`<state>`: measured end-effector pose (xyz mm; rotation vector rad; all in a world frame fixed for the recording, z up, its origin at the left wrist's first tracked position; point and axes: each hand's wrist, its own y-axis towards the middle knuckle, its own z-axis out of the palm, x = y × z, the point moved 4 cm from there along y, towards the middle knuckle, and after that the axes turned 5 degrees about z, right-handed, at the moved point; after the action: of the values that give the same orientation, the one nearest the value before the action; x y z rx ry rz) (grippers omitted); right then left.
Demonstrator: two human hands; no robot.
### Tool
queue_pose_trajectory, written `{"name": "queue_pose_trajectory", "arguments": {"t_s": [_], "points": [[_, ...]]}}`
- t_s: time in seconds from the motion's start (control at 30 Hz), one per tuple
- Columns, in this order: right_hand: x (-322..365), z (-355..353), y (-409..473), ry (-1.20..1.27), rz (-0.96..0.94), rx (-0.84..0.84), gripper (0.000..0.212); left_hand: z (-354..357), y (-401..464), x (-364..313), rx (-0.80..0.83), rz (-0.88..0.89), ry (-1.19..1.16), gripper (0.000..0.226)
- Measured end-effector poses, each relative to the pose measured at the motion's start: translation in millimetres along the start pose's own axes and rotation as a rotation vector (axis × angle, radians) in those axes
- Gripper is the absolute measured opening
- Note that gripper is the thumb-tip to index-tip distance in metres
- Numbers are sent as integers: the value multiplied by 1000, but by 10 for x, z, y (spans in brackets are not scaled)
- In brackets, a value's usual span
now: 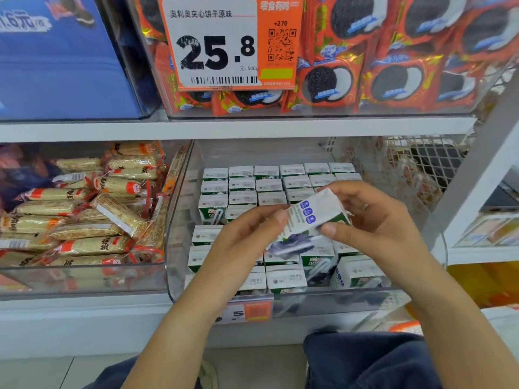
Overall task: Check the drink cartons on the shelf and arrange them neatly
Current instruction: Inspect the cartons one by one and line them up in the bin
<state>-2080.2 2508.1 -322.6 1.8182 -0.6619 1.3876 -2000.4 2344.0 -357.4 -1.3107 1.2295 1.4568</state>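
Bin (179, 220): clear plastic, rounded corners, sat on the lower shelf (84, 313).
Cartons (241, 189): small white-and-green boxes with flat tops, upright in tidy rows at the bin's back, looser and tilted at its front.
Carton (311, 217): tilted above the bin's middle, blue icons on its white side.
Left hand (241, 240): fingertips pinched the carton's left end.
Right hand (373, 217): fingers curled round its right end.
Bars (84, 214): crinkly clear wrappers, heaped left of the bin.

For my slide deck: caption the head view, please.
Both hands hold a carton above the carton bin.
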Motion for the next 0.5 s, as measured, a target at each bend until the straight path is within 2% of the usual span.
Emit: {"name": "queue_pose_trajectory", "arguments": {"t_s": [0.07, 0.13, 0.2, 0.37, 0.5], "points": [[28, -116, -48, 21, -8, -40, 38, 22, 10, 42, -26, 22, 224, 33], [33, -223, -100, 3, 6, -88, 43, 31, 27, 101, -36, 41, 561, 42], [21, -267, -143, -39, 29, -110, 38, 57, 44, 136, -20, 75, 797, 50], [-31, -153, -166, -254, 92, -22, 39, 91, 69, 178, 8, 129, 959, 53], [-57, -189, -153, -330, 95, -19, 40, 110, 78, 209, 48, 140, 1070, 52]]}}
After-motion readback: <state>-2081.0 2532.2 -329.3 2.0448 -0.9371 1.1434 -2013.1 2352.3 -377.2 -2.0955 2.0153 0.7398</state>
